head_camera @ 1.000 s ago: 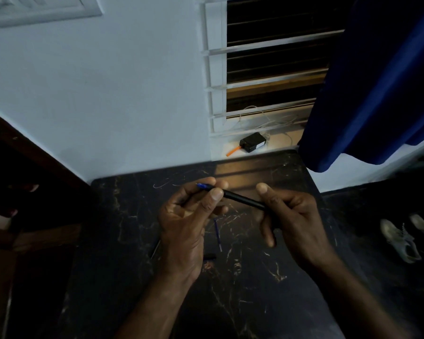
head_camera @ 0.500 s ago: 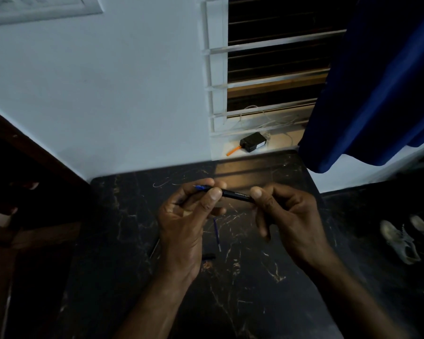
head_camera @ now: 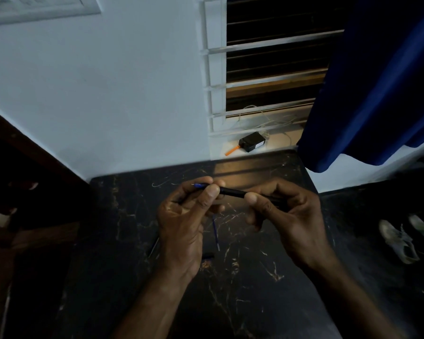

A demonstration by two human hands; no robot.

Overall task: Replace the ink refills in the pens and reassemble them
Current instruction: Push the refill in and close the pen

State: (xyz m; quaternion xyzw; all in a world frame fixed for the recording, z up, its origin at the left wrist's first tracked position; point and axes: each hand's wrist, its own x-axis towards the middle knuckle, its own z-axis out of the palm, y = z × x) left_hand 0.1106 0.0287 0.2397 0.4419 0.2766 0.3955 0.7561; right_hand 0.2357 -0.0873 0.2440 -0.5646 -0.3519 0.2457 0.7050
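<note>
A black pen (head_camera: 231, 192) is held level above the dark marble table (head_camera: 255, 277), between both hands. My left hand (head_camera: 184, 221) pinches its blue tip end (head_camera: 201, 185), thumb on top. My right hand (head_camera: 289, 216) grips the barrel's other end, thumb pressed on the shaft. A loose blue refill (head_camera: 215, 232) lies on the table under the hands. A thin dark pen part (head_camera: 154, 245) lies partly hidden by my left hand. A small dark piece (head_camera: 207, 256) rests beside my left wrist.
The table stands against a pale wall, with a barred window (head_camera: 267, 77) behind it. A black box (head_camera: 252, 142) and an orange item (head_camera: 231, 150) sit on the sill. A blue curtain (head_camera: 377, 81) hangs at right. Shoes (head_camera: 399, 241) lie on the floor at right.
My right hand has slid left along the pen toward my left hand, shortening the visible stretch of barrel. The left hand has stayed nearly still.
</note>
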